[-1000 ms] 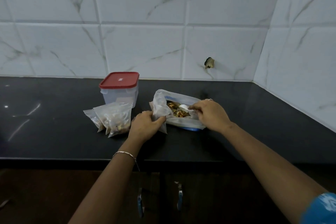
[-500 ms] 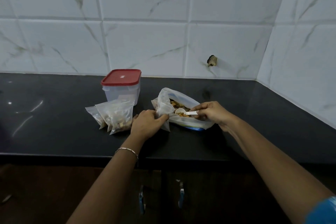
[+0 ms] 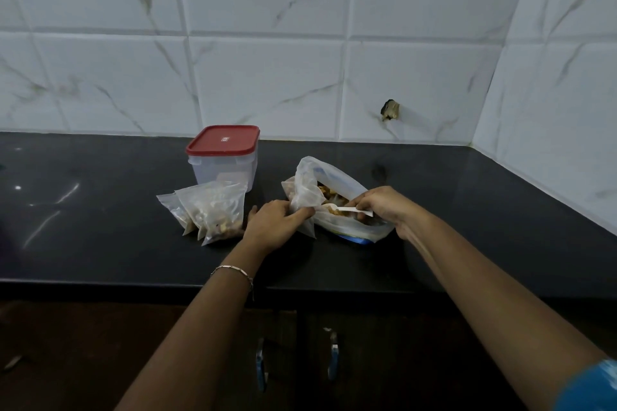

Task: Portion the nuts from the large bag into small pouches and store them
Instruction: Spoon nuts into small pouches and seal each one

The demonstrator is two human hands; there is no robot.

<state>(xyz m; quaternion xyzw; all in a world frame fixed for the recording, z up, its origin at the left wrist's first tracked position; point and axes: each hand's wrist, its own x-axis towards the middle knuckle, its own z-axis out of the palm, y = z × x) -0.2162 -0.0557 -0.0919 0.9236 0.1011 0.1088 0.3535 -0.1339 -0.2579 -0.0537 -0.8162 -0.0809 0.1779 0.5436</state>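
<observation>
On the black desk [image 3: 100, 227], the large clear plastic bag of nuts [image 3: 344, 227] lies soft and slumping; the left grip [image 3: 273, 223] pinches a limp small clear pouch [image 3: 304, 198], best held at its rim; the right grip [image 3: 384, 207] clasps a white plastic spoon [image 3: 349, 209].

A glossy black countertop [image 3: 100, 243] runs into a corner, backed on two sides by a wall of large white tiles [image 3: 267, 77] with grey marble veining. One tile on the back wall has a small, rough-edged hole [image 3: 390, 109]. Below the counter are dark cabinet doors [image 3: 400, 360] with two upright metal handles [image 3: 261, 364] side by side.
</observation>
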